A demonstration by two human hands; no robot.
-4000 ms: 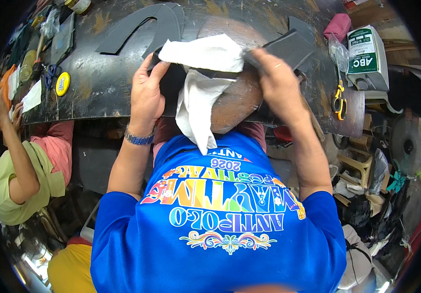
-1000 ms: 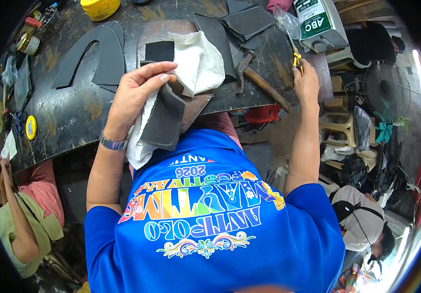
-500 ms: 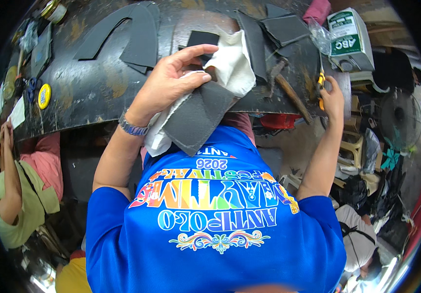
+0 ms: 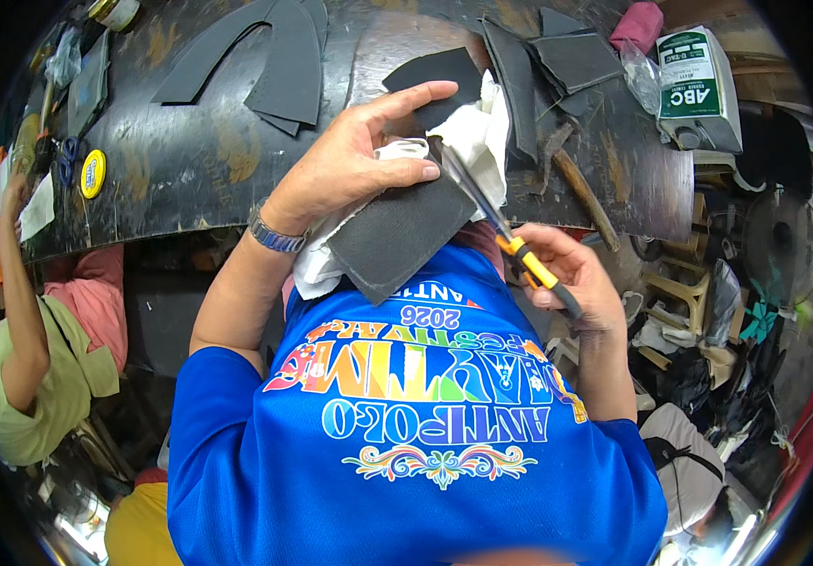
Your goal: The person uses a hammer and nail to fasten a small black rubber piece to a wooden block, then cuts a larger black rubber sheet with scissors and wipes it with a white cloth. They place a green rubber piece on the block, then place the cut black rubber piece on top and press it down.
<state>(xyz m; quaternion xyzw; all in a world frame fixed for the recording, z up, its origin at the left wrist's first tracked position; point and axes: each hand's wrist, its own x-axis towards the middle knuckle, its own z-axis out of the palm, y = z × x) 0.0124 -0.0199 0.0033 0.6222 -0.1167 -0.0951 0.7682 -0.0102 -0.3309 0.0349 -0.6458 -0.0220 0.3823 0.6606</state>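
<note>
My left hand [image 4: 359,156] is closed on a dark grey textured sheet piece [image 4: 404,231] and crumpled white cloth [image 4: 478,127], thumb on top, the index finger stretched out above. The grey piece hangs over the table's front edge in front of my shirt. My right hand [image 4: 576,278] grips a pair of scissors [image 4: 526,257] with yellow, orange and black handles. Their long metal blades reach up and left to the cloth beside my left thumb. Whether they are cutting I cannot make out. A black piece [image 4: 439,77] lies just beyond my left fingers.
Dark cut pieces [image 4: 288,75] lie on the black table [image 4: 170,165], with more [image 4: 571,61] at the far right. A hammer [image 4: 584,184] rests near the front edge. A white-green can [image 4: 699,90] stands right; a yellow round tin [image 4: 93,174] is left. Another person's arm [image 4: 24,311] reaches in at left.
My right hand has brought the scissors from the table's right edge leftward to the cloth and grey piece. My left hand keeps its hold, and the view has shifted slightly.
</note>
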